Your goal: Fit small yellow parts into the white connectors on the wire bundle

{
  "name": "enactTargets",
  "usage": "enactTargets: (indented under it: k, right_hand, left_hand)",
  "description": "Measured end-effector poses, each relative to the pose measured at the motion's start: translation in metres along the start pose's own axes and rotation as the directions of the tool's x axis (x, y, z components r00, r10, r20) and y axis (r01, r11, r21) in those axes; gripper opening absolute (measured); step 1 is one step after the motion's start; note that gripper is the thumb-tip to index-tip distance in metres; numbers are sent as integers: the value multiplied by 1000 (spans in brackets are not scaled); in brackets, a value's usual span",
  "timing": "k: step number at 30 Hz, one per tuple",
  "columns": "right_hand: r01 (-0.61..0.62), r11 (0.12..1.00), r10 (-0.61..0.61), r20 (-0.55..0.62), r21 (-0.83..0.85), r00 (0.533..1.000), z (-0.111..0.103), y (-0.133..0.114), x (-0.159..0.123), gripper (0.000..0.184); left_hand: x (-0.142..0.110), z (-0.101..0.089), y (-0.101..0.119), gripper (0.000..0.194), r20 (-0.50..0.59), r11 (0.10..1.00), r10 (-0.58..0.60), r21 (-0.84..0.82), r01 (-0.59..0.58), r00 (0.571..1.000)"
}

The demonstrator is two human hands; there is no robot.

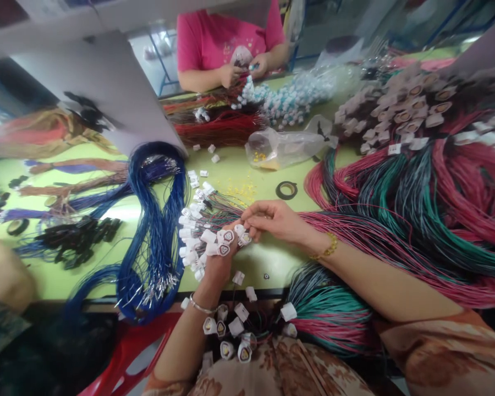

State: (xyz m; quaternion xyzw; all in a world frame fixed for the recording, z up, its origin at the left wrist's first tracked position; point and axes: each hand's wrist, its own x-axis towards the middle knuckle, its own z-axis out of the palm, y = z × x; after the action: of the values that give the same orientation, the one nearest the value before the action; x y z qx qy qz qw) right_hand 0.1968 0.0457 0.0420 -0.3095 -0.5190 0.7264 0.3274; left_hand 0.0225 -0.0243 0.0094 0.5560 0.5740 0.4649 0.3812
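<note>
- Centrally in the frame, the left hand [220,267] closes around several white connectors [224,236].
- Right hand [271,219] just beside them, fingers curled; whether they pinch one, I cannot tell.
- Above, on the worktop [274,257]: black ring [279,191].

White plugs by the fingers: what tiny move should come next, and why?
Maybe the right hand should gently press the nearest white plug, because its fingers are close beside that plug, and the left hand seems to be holding the cluster there.
</note>
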Motion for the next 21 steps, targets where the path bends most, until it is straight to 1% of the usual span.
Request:
enactTargets:
  k: [2,4,7,9,11,12,13,15,17,18,19,21]
  right_hand:
    - [46,998,-48,-20,-53,999,1,1,-1,18]
    - [94,990,-98,-33,-102,995,2,0,-3,13]
    - [138,968,-148,-34,-209,988,5,-2,-7,6]
    - [148,941,-169,-43,-303,985,8,-3,-10,8]
    - [186,891,-226,-49,-415,973,10,-3,-12,10]
    - [229,846,-284,-44,-481,958,11,-3,-12,11]
    - [285,787,-358,-28,-547,933,12,-3,-13,12]
    - [403,646,-512,22,-648,858,12,0,-12,15]
    - [486,540,-608,80,-687,790,13,5,-10,17]
    - [515,511,-635,101,-688,766,13,8,-10,18]
    - [531,494,-650,113,-689,752,14,10,-9,18]
    - [525,484,-656,106,-701,747,16,12,-10,16]
  left_hand:
    - [0,0,1,24,-8,993,-25,-113,24,1000]
    - [-1,1,0,26,-19,968,-60,-245,54,998]
    - [-1,3,-3,35,-31,888,-177,-437,146,984]
    - [-1,3,-3,38,-10,831,-237,-520,197,972]
    - [1,4,-1,35,-1,814,-245,-544,205,970]
    - [2,5,0,34,-14,818,-236,-543,191,972]
    - [2,5,1,32,-34,824,-224,-540,171,974]
    - [3,6,2,28,-74,838,-193,-531,125,978]
    - [3,6,1,25,-114,856,-159,-510,80,981]
    - [3,6,0,24,-130,865,-147,-497,64,981]
    - [3,6,-1,23,-144,874,-137,-483,51,980]
    - [3,6,-3,21,-160,887,-127,-460,40,979]
